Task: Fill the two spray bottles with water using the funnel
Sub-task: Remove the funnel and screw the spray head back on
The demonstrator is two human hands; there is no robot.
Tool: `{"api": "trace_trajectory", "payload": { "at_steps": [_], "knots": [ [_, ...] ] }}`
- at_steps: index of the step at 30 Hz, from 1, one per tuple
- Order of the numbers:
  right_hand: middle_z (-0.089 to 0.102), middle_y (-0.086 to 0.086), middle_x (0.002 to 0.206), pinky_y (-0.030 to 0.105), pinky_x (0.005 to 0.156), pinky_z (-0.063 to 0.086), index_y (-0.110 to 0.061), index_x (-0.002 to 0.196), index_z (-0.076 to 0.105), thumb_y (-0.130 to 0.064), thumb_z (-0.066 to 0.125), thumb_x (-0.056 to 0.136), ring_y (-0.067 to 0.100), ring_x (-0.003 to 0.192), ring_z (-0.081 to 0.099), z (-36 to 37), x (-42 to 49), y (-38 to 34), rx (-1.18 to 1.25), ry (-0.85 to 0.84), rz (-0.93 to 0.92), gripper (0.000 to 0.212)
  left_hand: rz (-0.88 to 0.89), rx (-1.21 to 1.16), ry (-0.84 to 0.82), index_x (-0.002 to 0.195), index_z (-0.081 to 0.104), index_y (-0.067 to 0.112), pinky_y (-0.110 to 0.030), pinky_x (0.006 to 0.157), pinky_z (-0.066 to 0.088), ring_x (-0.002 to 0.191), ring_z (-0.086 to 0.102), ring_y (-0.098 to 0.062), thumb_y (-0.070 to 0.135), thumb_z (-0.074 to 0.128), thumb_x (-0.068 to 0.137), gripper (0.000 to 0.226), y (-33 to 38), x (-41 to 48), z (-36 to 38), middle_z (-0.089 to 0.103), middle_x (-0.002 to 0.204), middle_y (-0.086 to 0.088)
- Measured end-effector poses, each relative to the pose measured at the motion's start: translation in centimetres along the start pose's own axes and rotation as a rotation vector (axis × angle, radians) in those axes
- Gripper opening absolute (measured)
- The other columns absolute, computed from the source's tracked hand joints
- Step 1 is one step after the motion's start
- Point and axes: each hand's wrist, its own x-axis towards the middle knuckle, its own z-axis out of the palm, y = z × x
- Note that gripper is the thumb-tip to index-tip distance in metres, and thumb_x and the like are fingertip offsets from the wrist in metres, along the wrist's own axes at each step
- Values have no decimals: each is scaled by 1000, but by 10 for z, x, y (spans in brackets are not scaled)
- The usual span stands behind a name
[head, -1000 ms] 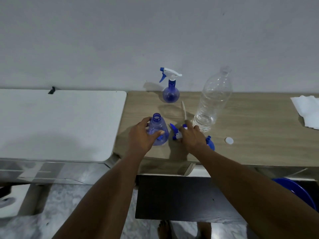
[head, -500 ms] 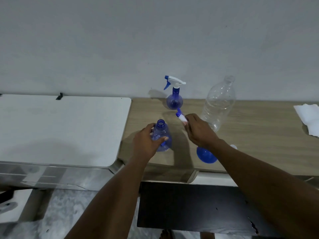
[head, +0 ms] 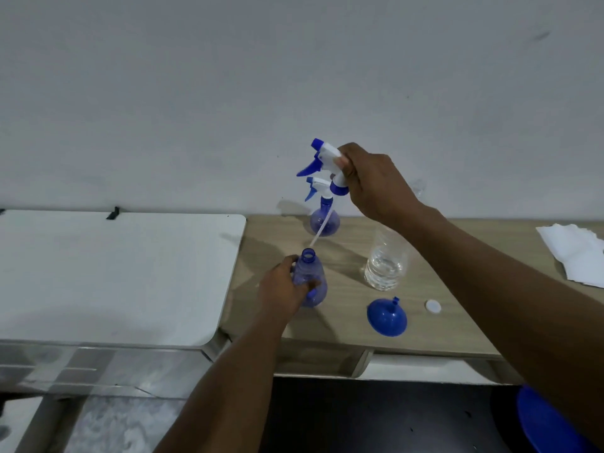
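My left hand (head: 283, 289) grips an uncapped blue spray bottle (head: 310, 279) that stands on the wooden table (head: 457, 308). My right hand (head: 372, 181) holds a white and blue spray head (head: 327, 161) up in the air, and its thin dip tube hangs down to just above the open neck. A second blue spray bottle (head: 323, 214), capped with its own trigger head, stands at the back by the wall. The blue funnel (head: 387, 317) lies mouth down on the table. A clear water bottle (head: 385, 266), partly hidden by my right forearm, stands uncapped.
A small white cap (head: 433, 306) lies right of the funnel. White paper towels (head: 575, 253) sit at the far right. A white tabletop (head: 114, 273) adjoins on the left. A blue basin (head: 545, 423) shows at the bottom right, below the table.
My right hand picked the spray head up from the table and raised it high above the open bottle. My left hand has kept its grip on the bottle.
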Motion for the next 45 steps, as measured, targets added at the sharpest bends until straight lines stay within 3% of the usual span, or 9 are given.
{"api": "trace_trajectory", "payload": {
  "at_steps": [5,9,15,19,22,30,35,40,45],
  "knots": [
    [71,11,98,38,70,53,-6,121,53,-24,39,106,28,80,65,-4,6,-24,3,-56,-36,27,16,-3,8,116,57,40,-39,83,57,86,69,-11,50,84,66,57,-1,0,0,69,93,16],
    [70,13,96,43,72,54,-7,120,53,-27,38,106,30,79,65,5,2,-27,-29,-104,-28,29,8,-10,-7,113,56,43,-41,84,57,88,68,-12,49,82,70,51,0,1,0,69,93,15],
    [64,5,85,35,61,47,-8,115,53,-26,36,107,24,68,59,37,-15,-17,-51,-166,-25,25,-26,-15,-12,122,56,35,-41,87,57,91,68,-15,50,83,69,61,1,2,1,68,99,12],
    [65,11,91,43,67,50,-9,111,54,-22,38,105,28,78,58,83,-38,-3,-78,-268,18,22,-30,-39,-6,119,57,35,-42,87,57,92,68,-14,48,85,68,59,1,1,3,69,101,13],
    [62,12,88,46,63,51,-8,113,53,-15,42,100,28,73,57,106,-53,1,-13,-314,48,18,-31,-55,-13,121,59,29,-40,90,56,97,68,-16,43,86,70,59,1,-1,4,70,106,9],
    [53,5,99,31,64,40,-14,121,45,-12,53,91,19,76,51,121,-59,7,68,-363,31,30,-39,-5,-10,131,55,29,-44,93,55,102,67,-16,37,80,77,60,-7,1,7,70,115,6],
    [54,6,114,41,67,53,-18,133,38,-15,59,88,23,79,58,119,-55,9,48,-390,-7,50,-4,-18,9,131,56,27,-41,92,55,102,67,-14,38,82,76,61,-9,1,9,70,115,6],
    [46,-3,110,19,62,38,-16,135,39,-8,62,88,18,84,53,112,-48,10,60,-480,-17,53,-14,-25,2,129,56,28,-39,92,56,100,67,-13,38,85,73,63,-10,2,8,71,111,6],
    [55,-2,103,36,73,55,-19,130,42,-12,63,91,21,87,61,108,-43,9,51,-527,-8,44,-13,13,-20,131,55,25,-39,94,54,105,66,-16,44,82,75,65,-10,4,8,69,115,3]
  ]
}}
